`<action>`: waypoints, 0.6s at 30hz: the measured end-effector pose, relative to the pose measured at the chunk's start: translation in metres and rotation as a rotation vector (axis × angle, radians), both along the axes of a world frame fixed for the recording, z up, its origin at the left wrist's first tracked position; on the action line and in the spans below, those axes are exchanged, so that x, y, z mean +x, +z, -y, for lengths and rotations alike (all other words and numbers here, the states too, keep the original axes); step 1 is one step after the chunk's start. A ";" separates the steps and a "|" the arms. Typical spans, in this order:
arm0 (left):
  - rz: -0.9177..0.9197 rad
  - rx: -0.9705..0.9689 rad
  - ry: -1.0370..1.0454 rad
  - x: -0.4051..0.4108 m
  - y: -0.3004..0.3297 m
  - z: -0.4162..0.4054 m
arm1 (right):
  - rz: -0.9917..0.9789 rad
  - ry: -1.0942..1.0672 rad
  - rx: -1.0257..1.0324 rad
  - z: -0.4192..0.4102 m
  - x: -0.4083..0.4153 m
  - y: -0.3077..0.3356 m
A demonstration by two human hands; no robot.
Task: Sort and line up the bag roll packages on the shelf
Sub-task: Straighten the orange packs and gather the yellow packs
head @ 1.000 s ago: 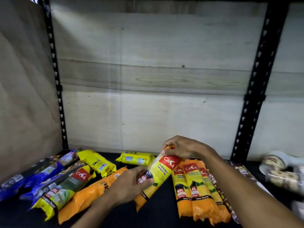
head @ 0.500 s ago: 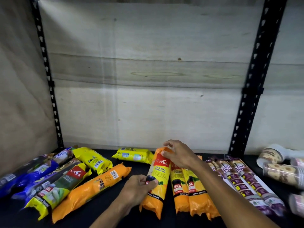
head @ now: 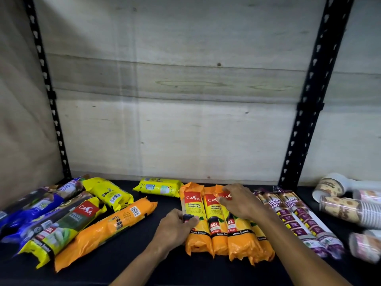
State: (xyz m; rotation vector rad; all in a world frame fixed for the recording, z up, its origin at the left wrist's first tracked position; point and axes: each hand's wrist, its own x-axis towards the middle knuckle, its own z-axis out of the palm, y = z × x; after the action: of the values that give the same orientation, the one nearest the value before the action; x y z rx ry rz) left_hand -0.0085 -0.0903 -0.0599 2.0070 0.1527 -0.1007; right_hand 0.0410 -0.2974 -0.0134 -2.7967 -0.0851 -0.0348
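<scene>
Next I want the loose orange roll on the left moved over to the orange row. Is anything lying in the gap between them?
Nothing visible. Between the loose orange roll and the orange row is bare black shelf; only the left hand sits at the row's left edge. The yellow pack lies further back, out of that path.

Left hand [head: 175, 228] curled (thumb forward); right hand [head: 240, 202] flat, fingers spread.
</scene>
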 end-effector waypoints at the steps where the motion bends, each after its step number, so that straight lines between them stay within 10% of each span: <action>1: 0.002 0.020 -0.020 0.001 0.001 0.000 | -0.009 0.002 0.005 0.001 -0.001 -0.001; 18: 0.309 0.691 -0.213 0.013 0.005 0.022 | 0.004 -0.026 0.054 -0.004 -0.005 -0.022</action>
State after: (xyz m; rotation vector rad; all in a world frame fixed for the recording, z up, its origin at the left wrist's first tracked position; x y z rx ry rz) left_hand 0.0047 -0.1120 -0.0551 2.6916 -0.2620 0.1500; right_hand 0.0363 -0.2936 -0.0353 -2.7440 -0.0477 -0.0478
